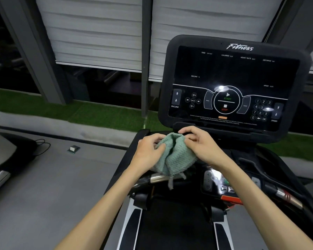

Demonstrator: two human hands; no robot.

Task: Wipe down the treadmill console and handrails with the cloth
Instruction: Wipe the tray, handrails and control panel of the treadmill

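Forearms: two bare forearms reach in from the near edge, one on each side, meeting at the middle of the scene.
Running belt [175,228]: one dark belt lies between the forearms at the near edge, with one pale side rail on each side of it.
Lower control panel [219,183]: one glossy panel sits under the right wrist, with small buttons and an orange-red strip at its near edge.
Handrails: two metal-tipped grips show, the left handrail [157,178] just under the hanging cloth, the right handrail [287,197] well apart at the right.
Cloth [172,156]: one green waffle-textured cloth is bunched between both hands, above the left handrail and in front of the console's lower edge; a frayed corner hangs down over the left handrail.
Left hand [149,152]: fingers curled and gripping the cloth's left side.
Right hand [201,145]: fingers bent, pinching the cloth's upper right edge.
Console [233,83]: one dark screen panel stands beyond the hands, to the right of centre, marked Fitness, with START and STOP in one central ring, one number pad at right, and INCLINE and SPEED arrows.
Floor [49,177]: grey, at left, with one small square object [73,148] and one looped black cable [42,146].
Far: one strip of green turf [98,112], and two pale window blinds [98,33] behind it.
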